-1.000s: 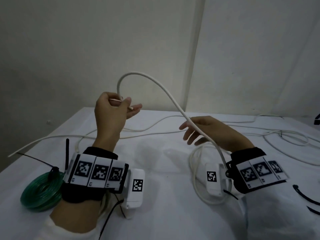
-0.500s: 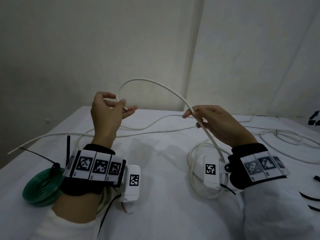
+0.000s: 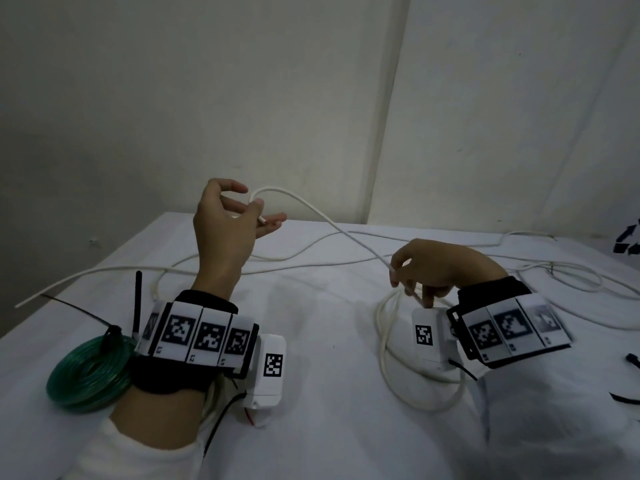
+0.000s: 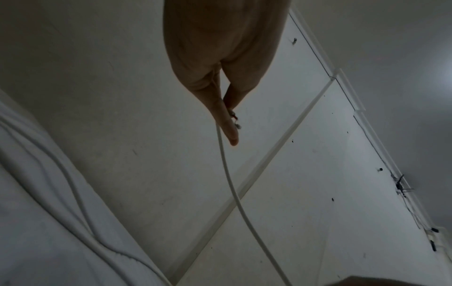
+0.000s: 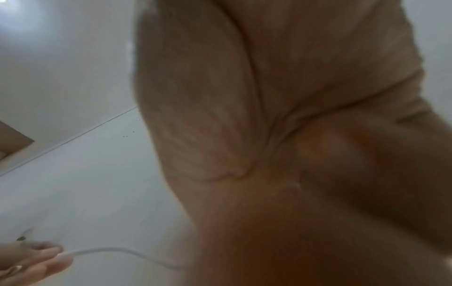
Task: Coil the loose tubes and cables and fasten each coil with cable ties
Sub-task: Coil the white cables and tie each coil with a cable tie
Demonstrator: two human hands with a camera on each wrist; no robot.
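The white cable [image 3: 311, 211] looked light and springy, its cut end pinched in the left hand [image 3: 225, 230], the right hand [image 3: 436, 268] apparently clasping it lower down.

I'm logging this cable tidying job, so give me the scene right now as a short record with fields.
Left hand: raised, pinches the white cable near its cut end
Right hand: lower, near the table, fingers curled round the same cable
Cable between hands: arcs down from left hand to right hand
Cable below right hand: lies in loose loops on the table
Green hose: already coiled, black tie on it, at the left
Other white cables: loose at the far side
Spare black ties: right edge
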